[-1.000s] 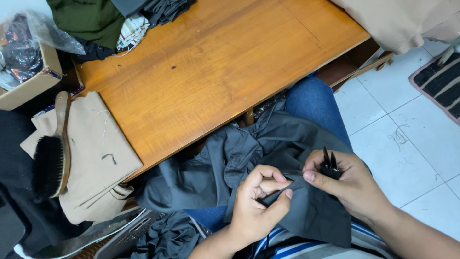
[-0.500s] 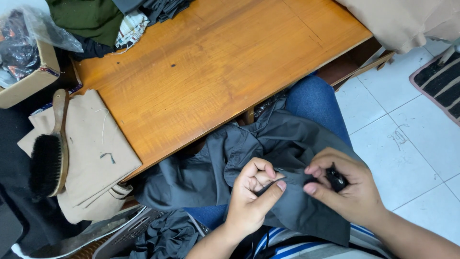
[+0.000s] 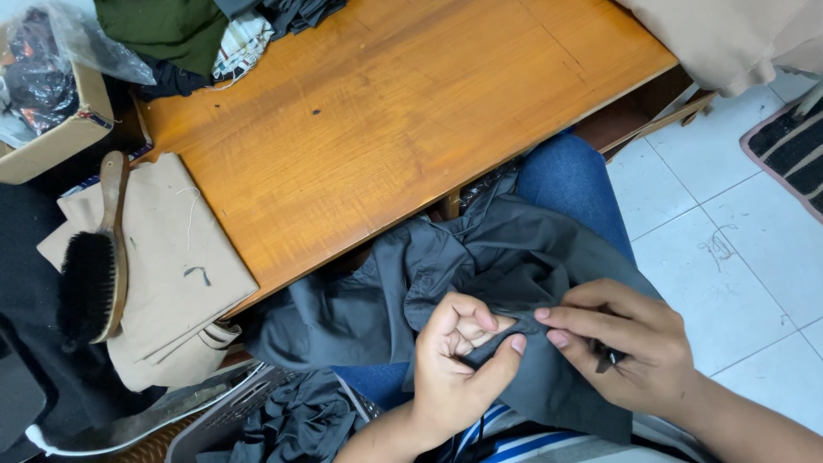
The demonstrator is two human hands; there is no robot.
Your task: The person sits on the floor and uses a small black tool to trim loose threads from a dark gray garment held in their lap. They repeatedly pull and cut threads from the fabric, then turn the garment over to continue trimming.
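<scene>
Garment (image 3: 514, 266), a dark grey soft-woven piece, lies crumpled over the person's lap beside the table (image 3: 386, 129), and both hands pinch one fold of it near its lower edge. Risk comes first: the left hand (image 3: 459, 360) curls narrow with thumb and fingers closed on the fold, and if that pinch slackens, the limp cloth could slide off the knee toward the basket (image 3: 257, 411) below. The right hand (image 3: 630, 347) presses two fingertips on the same fold while a small dark tool (image 3: 607, 356), mostly hidden, sits tucked under its fingers; what kind of tool it is cannot be told, but if it is pointed it could nick the cloth or a fingertip, since the two hands almost touch. Going left to right for materials: a brush (image 3: 90, 266) with a wooden back and dense black bristles rests on folded beige cloth (image 3: 163, 274), matte and flat with loose threads on it; the table is glossy orange-brown wood with visible grain and a few dark spots; the garment is thin, dull and heavily creased; the floor (image 3: 729, 231) at right is pale, smooth tile with grey joints.
</scene>
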